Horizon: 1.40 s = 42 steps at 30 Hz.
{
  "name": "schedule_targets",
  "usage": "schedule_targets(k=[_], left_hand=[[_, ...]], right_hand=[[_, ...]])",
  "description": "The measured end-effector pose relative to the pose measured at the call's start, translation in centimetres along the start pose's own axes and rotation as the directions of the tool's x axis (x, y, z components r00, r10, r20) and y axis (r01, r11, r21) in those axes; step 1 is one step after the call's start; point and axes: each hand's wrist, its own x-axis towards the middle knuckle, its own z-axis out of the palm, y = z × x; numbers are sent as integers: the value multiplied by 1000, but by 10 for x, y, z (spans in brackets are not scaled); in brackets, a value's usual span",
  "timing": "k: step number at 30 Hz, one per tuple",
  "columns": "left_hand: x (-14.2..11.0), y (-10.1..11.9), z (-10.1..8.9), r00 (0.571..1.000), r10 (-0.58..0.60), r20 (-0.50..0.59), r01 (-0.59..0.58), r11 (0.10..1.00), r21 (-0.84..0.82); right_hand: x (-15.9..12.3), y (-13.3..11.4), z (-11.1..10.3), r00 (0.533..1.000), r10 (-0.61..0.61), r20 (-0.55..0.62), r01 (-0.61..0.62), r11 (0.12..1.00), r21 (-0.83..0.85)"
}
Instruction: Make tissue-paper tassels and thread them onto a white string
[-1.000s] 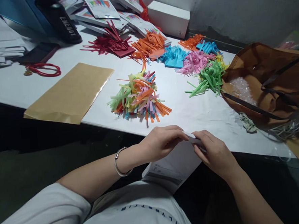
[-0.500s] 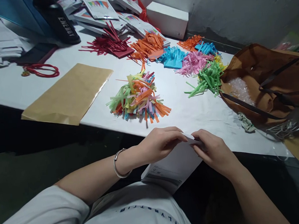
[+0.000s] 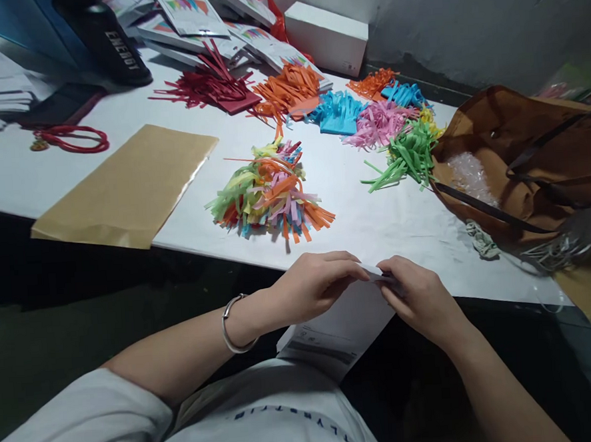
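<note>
Both hands are at the top edge of a white printed packet [image 3: 344, 325], which hangs in front of my body just off the table edge. My left hand [image 3: 319, 283], with a silver bangle on its wrist, has its fingers closed on the packet's upper left edge. Opposite it, my right hand [image 3: 417, 297] pinches the upper right end between thumb and fingers. The packet's lower part carries grey print; what is inside it is hidden. Beyond my hands a heap of mixed-colour paper tassels [image 3: 274, 195] lies on the white table [image 3: 355, 211].
Dark red tassels [image 3: 207, 86], orange tassels [image 3: 292, 88], blue tassels [image 3: 339, 111], pink tassels [image 3: 380, 124] and green tassels [image 3: 409, 154] line the back. A brown bag [image 3: 522, 160] stands right. Left are a brown envelope [image 3: 128, 184], red cord [image 3: 75, 138] and black bottle [image 3: 107, 46]. A white box [image 3: 327, 37] sits near the wall.
The view has shifted slightly, so the table things appear a little further left. Both hands keep their hold on the packet with hardly any movement.
</note>
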Motion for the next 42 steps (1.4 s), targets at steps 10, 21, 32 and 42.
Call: schedule_targets(k=[10,21,32,42], left_hand=[[0,2,8,999,25,-21,-26,998,-49],[-7,-2,7,999,23,-49,-25,999,-46],[-9,1,8,937,-348,-40,336,923,-187],[-10,4,-3,899,-429,88,404,735,-545]], right_hand=[[16,0,-16,960,105,261,-123,991,54],[7,11,-27,889,207,409,-357,873,334],[-10,10,-22,930,178,323,-274,919,282],[-41,-6,-16,974,146,176,-206,895,395]])
